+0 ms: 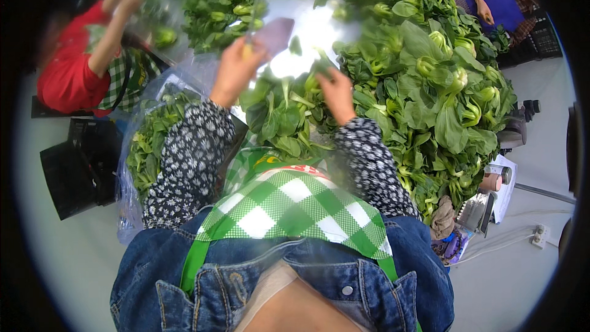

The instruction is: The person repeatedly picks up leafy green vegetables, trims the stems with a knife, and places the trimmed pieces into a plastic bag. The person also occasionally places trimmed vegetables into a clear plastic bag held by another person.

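Note:
My left hand [239, 67] is shut around the yellow handle of a knife. Its broad, greyish blade [275, 36] is blurred by motion and points away to the right. My right hand [336, 94] grips a piece of bok choy [325, 60], also blurred, so its shape is unclear. Between the hands, the bright work surface [299, 57] reflects strong glare. Loose bok choy leaves [283, 117] lie just in front of my apron, below the knife. A large heap of whole bok choy [433, 83] rises beside my right hand.
A clear plastic bag [124, 198] of leaves [154, 138] stands by my left forearm. Black crates [92, 166] sit on the floor at left. A person in red [76, 69] works at upper left; another person's hand [484, 11] shows at upper right. Cables [498, 244] run to a power strip.

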